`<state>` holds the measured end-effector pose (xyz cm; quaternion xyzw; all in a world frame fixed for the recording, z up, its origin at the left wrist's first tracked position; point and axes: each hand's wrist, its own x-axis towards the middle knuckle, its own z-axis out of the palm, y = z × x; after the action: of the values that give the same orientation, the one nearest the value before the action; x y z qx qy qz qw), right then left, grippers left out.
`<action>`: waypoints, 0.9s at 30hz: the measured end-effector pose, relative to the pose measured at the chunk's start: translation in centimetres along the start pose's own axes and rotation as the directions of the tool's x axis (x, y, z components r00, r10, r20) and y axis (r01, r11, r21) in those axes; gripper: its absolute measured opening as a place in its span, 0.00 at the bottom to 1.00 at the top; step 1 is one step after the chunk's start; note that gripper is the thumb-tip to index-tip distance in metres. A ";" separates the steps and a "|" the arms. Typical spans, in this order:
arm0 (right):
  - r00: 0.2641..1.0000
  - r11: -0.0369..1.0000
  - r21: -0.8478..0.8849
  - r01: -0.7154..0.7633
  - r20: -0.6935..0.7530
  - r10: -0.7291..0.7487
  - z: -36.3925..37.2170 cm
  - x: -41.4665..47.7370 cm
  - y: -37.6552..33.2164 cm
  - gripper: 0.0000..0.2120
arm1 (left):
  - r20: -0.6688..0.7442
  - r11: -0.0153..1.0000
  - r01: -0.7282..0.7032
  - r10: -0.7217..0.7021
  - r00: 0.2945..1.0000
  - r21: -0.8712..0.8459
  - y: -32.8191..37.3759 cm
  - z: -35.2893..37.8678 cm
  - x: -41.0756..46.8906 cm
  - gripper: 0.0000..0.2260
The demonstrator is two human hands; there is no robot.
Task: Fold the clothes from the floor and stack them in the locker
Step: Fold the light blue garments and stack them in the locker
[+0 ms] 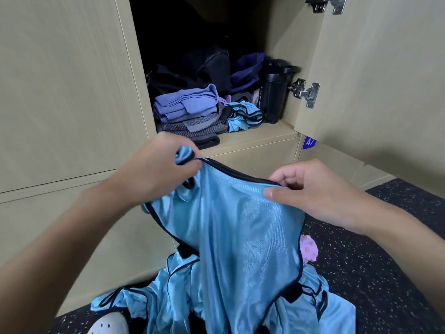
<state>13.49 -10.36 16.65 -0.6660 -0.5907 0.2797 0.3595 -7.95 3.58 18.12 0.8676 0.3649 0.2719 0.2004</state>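
Blue vest (pixel 231 227) is hanging pinched at its top edge by left hand (pixel 154 169) and right hand (pixel 310 189), needing straightening before folding for the locker (pixel 265 138).

Folded stack (pixel 187 109) left in the locker (pixel 260 136), bottle (pixel 273 92) right, garment (pixel 228 225) in front above a floor pile (pixel 134 302).

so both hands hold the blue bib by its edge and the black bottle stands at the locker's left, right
No, the head view shows the black bottle at the right of the locker; left hand and right hand hold the blue bib by its edge.
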 end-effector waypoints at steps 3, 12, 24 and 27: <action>0.998 1.000 0.007 0.020 -0.056 -0.020 -0.2 -0.1 -0.2 0.03 | -0.007 0.997 0.027 -0.026 1.000 0.071 0.0 0.0 -0.3 0.02; 0.994 0.994 -0.010 0.108 -0.016 -0.108 0.5 -0.1 -1.0 0.03 | 0.253 0.951 -0.129 0.204 0.946 -0.282 2.7 3.8 -1.4 0.05; 0.997 0.997 0.079 0.014 -0.078 -0.008 -1.6 -0.5 -0.8 0.05 | 0.058 0.997 -0.048 0.044 0.997 0.062 0.7 0.7 -0.1 0.04; 0.998 0.995 0.091 0.044 -0.039 -0.040 -1.3 -0.6 -1.4 0.08 | 0.133 0.990 -0.058 0.075 0.988 -0.129 2.0 1.5 -0.7 0.10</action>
<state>13.62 -11.09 18.51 -0.6413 -0.5843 0.2864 0.4065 -6.34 1.56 17.83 0.8817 0.3035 0.2404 0.2697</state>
